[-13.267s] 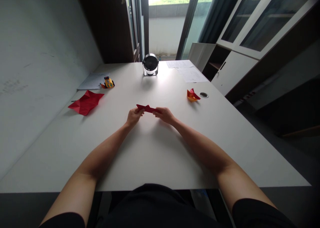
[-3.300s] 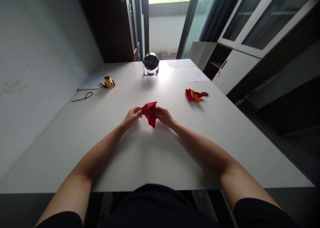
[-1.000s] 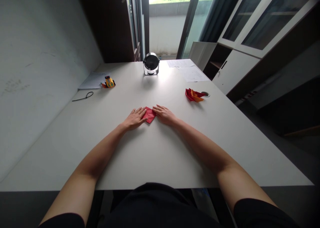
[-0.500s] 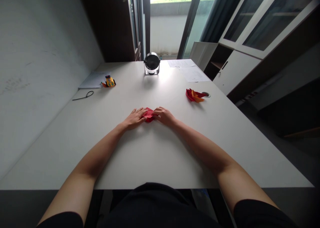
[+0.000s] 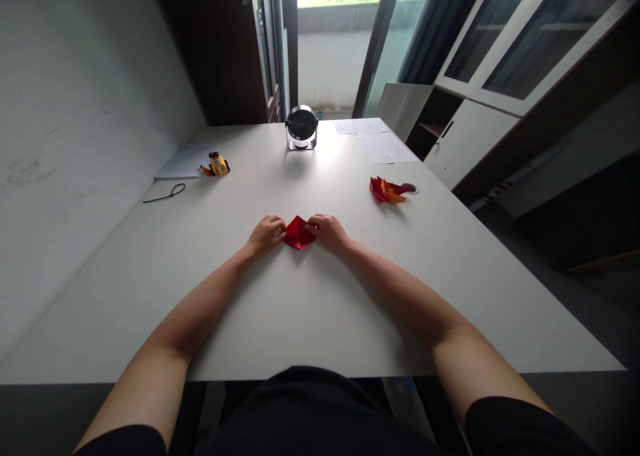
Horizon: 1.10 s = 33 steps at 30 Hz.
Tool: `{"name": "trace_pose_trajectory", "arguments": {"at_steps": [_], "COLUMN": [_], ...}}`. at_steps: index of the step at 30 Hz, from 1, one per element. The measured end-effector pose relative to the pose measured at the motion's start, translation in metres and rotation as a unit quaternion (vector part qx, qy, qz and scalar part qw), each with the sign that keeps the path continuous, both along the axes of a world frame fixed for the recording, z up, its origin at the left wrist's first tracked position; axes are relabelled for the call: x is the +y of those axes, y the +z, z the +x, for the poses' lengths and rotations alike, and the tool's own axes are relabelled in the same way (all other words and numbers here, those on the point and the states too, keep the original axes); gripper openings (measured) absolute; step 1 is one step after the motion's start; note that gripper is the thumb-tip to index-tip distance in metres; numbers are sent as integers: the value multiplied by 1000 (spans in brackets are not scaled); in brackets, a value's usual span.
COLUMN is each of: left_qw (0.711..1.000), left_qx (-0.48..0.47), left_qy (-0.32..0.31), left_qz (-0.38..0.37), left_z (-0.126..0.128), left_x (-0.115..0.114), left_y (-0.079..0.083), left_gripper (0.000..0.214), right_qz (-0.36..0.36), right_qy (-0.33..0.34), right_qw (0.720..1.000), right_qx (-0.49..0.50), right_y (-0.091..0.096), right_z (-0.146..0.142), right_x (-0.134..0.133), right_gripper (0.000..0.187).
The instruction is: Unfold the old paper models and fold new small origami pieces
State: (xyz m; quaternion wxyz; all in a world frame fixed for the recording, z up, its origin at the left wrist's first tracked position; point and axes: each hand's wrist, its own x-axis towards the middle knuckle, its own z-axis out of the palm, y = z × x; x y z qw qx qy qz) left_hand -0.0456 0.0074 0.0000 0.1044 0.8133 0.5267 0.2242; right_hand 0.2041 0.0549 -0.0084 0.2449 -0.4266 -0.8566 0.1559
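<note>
A small folded piece of red paper (image 5: 299, 233) lies on the white table (image 5: 310, 309) in front of me. My left hand (image 5: 265, 235) pinches its left corner with curled fingers. My right hand (image 5: 327, 231) pinches its right corner the same way. The paper forms a flat diamond shape between the two hands, low on the tabletop.
Two finished paper boats, red and orange (image 5: 387, 191), sit at the right beside a cable hole (image 5: 410, 189). A small round fan (image 5: 301, 128) stands at the far middle. A yellow toy car (image 5: 218, 165), white sheets (image 5: 186, 162) and a black cord (image 5: 165, 193) lie at the left by the wall.
My hands lay flat and pressed on the red paper a second ago; now the fingers are curled and pinch its two side corners. The paper shows more between them.
</note>
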Motion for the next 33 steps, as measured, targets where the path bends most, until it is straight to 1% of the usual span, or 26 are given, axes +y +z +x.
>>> {"name": "trace_pose_trajectory", "arguments": {"at_steps": [2,5,6,8,10,11,15,18,20,24,29,33], "left_qw": [1000,1000,1000,998,992,989,982,981,982,985,987,988], "left_qx": [7,9,15,45,92,115,163,162,156,148,128,115], "left_qy": [13,16,4,-39,-80,-91,-94,-96,-93,-80,-95,-101], "left_qz": [-3,17,25,31,21,13,-12,-36,-45,-41,-29,-9], "left_z": [2,5,6,7,8,8,9,9,9,9,4,0], "left_x": [-1,-1,0,2,4,5,5,4,4,4,7,7], "left_y": [1,0,-1,-4,-6,-7,-7,-5,-4,-5,-5,-6], "left_gripper": [19,41,47,53,53,53,57,60,59,55,54,50], "right_qz": [-2,6,12,23,32,36,50,54,54,38,34,41], "right_qy": [-23,-43,-48,-60,-70,-75,-78,-74,-76,-94,-141,-156], "right_qw": [999,998,997,995,994,993,992,993,993,992,987,985], "right_qx": [-22,-54,-63,-76,-83,-84,-80,-77,-75,-74,-71,-67], "right_y": [1,2,2,2,2,2,2,1,0,-2,-6,-5], "right_z": [-2,-4,-5,-6,-6,-6,-7,-8,-7,2,21,22], "right_x": [-2,-4,-4,-4,-4,-4,-5,-6,-5,3,14,13], "right_gripper": [23,25,26,29,30,30,35,42,43,34,29,24]}}
